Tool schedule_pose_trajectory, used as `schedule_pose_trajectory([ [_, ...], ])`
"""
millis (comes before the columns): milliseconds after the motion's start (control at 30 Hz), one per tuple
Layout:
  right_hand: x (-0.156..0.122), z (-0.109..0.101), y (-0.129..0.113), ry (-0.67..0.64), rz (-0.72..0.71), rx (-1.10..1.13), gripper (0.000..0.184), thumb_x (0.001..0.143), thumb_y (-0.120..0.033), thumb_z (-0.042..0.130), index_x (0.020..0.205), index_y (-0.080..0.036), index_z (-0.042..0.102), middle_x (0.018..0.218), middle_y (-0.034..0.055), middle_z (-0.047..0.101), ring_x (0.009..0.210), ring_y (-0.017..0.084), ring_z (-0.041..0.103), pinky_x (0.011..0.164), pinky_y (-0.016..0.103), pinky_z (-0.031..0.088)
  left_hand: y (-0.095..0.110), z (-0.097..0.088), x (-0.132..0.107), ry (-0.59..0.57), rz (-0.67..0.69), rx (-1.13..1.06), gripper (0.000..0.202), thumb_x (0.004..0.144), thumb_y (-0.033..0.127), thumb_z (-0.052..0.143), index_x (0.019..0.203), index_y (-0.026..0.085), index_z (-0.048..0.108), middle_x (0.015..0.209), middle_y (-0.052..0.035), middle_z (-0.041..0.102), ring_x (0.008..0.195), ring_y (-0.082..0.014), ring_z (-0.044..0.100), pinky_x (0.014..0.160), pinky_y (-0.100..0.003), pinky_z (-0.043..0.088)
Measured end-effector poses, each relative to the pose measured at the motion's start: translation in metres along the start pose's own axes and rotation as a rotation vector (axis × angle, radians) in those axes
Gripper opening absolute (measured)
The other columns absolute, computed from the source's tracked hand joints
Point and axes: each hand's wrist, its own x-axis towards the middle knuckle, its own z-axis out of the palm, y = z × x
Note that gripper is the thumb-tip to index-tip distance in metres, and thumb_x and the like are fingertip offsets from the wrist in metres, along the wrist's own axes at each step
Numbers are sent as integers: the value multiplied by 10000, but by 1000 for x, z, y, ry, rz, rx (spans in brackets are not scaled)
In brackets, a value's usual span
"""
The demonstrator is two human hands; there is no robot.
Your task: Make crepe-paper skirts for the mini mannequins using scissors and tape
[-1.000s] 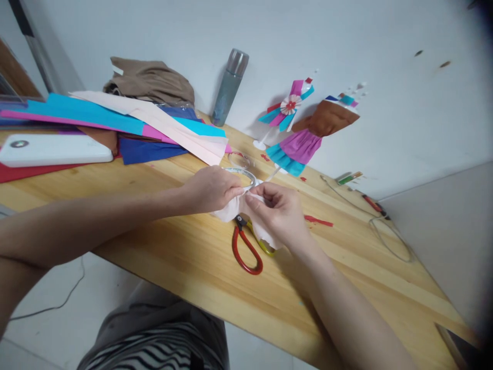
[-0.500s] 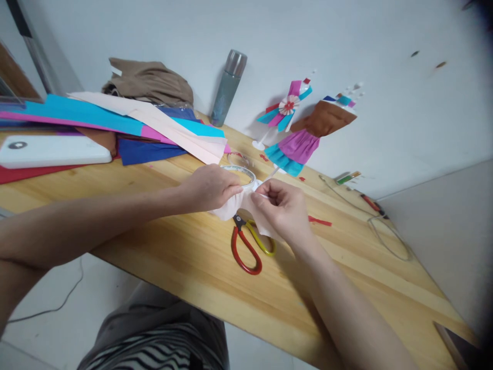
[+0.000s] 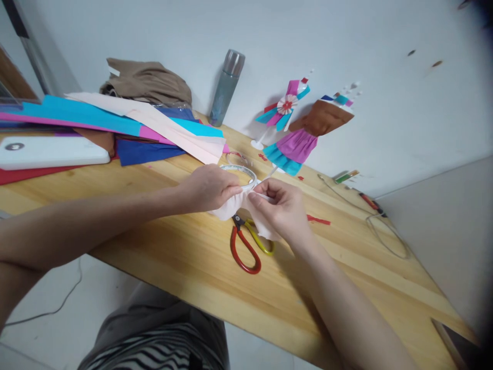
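Closed around a pale ring (image 3: 252, 180), which looks like a tape roll core, my left hand (image 3: 208, 187) presses gathered pale pink paper (image 3: 227, 208) against its near side. My right hand (image 3: 283, 205) pinches the same paper a little further right, thumb against the forefinger, close to the ring's edge. The paper hangs in folds below both hands. Under it on the wooden table (image 3: 185, 257) lie scissors (image 3: 246, 252) with one red and one yellow handle; their blades are hidden by the paper.
Folded coloured paper (image 3: 96, 118) and a white box-like device (image 3: 54, 152) lie at left, brown cloth (image 3: 150, 82) behind. A bottle (image 3: 227, 87) stands by the wall. Two paper-decorated figures (image 3: 287, 105) (image 3: 308, 128) stand beyond my hands. A cable (image 3: 379, 236) runs at right.
The view has shifted very slightly. My right fingers have moved slightly closer to the ring along the pink paper; my left hand keeps its hold.
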Motion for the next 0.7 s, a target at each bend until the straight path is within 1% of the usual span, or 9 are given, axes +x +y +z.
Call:
schedule_pose_trajectory([
  [267,0,0,-1,13,20,-17,160,693,-268,627,612,-181,521,542,-19,525,473,97,446,432,217,317,-1,1,0,13,46,-2,371,919,328,392,689,140,614,590,-14,574,573,-124,493,538,-245,272],
  [400,-1,1,-3,8,25,-13,182,702,-274,635,603,-181,514,531,-24,514,466,97,437,421,215,315,-3,3,-1,43,74,19,392,925,345,381,669,147,604,569,-9,556,551,-123,483,524,-246,263],
  [700,0,0,-2,2,39,-40,182,688,-261,641,591,-171,516,520,-29,511,451,78,422,402,200,303,-3,5,-1,54,105,30,367,913,318,400,637,153,576,554,-5,551,540,-128,485,521,-250,265],
])
